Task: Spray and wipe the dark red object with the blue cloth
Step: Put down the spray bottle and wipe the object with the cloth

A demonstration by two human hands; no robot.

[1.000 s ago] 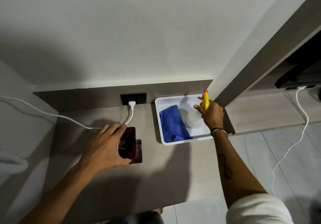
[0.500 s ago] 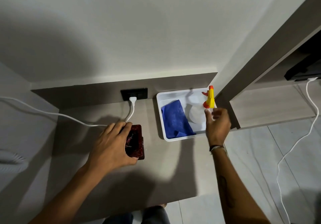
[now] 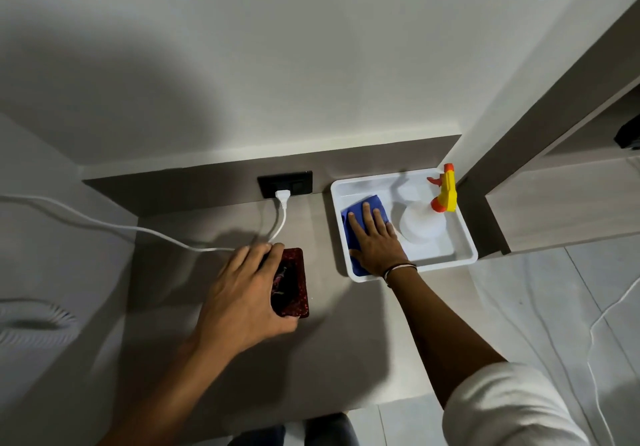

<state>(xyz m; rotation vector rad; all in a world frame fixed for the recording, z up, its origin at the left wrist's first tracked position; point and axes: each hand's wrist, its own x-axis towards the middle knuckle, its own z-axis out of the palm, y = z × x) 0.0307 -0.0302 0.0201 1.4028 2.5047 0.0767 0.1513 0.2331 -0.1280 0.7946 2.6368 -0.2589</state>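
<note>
The dark red object (image 3: pixel 292 281), flat and rectangular, lies on the grey-brown counter (image 3: pixel 346 335). My left hand (image 3: pixel 242 296) rests over its left side, fingers and thumb around its edges. The blue cloth (image 3: pixel 356 213) lies in the left half of a white tray (image 3: pixel 460 258). My right hand (image 3: pixel 375 238) lies flat on the cloth, fingers spread. A white spray bottle (image 3: pixel 420 226) with a yellow and orange trigger head stands in the tray's right half, free of either hand.
A black wall socket (image 3: pixel 298 182) holds a white plug whose cable (image 3: pixel 104 226) runs left across the counter. A grey vertical panel (image 3: pixel 485 210) bounds the counter's right side. Tiled floor (image 3: pixel 554 307) with another white cable lies to the right.
My right hand let go of the spray bottle, which now stands in the tray, and moved left onto the blue cloth. My left hand stayed on the dark red object.
</note>
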